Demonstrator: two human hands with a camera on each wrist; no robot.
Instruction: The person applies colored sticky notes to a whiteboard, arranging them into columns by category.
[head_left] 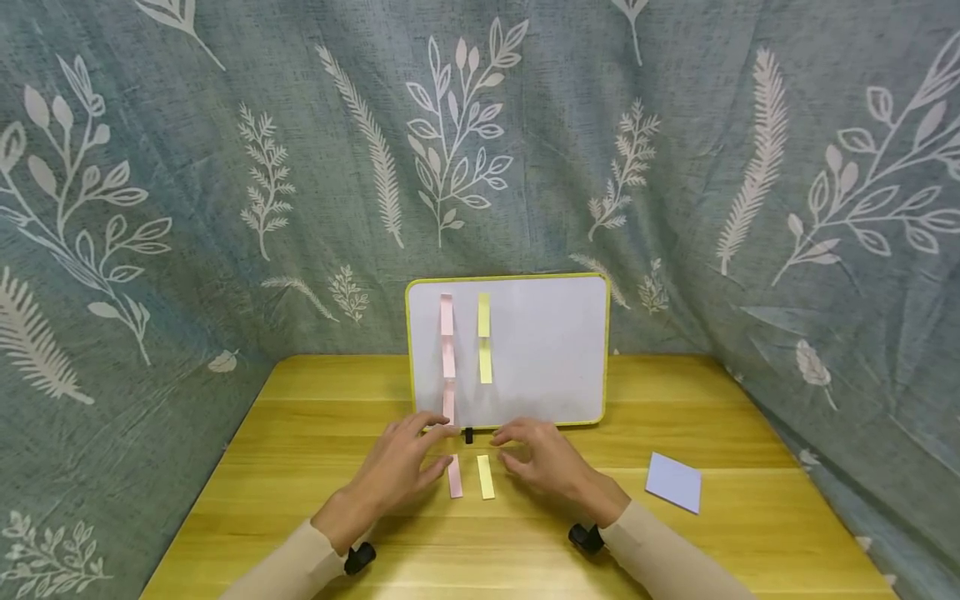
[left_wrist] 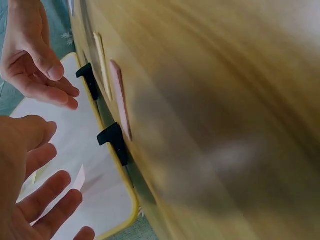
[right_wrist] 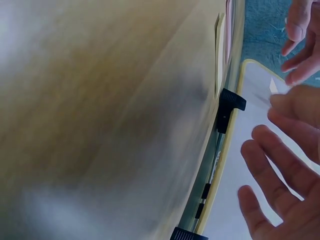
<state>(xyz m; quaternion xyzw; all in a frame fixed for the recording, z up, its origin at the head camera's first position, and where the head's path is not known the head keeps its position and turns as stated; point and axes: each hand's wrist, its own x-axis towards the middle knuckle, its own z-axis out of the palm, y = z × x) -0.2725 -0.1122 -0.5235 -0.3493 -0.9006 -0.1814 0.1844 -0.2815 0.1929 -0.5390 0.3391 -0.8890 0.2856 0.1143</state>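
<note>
My left hand hovers over the table just left of a pink sticky-note pad, its fingers loosely bent and nothing in its grasp. Facing it, my right hand is held beside a yellow sticky-note pad, fingers apart and bare. Both narrow pads lie side by side on the wood. Behind them a small whiteboard with a yellow frame stands upright. A column of pink notes is stuck on its left part, the lowest partly covered by my left fingers; two yellow notes run parallel to it.
A square lilac sticky-note pad lies on the table to the right. Black clip feet support the board's lower edge. A leaf-patterned grey-green curtain encloses the back and sides.
</note>
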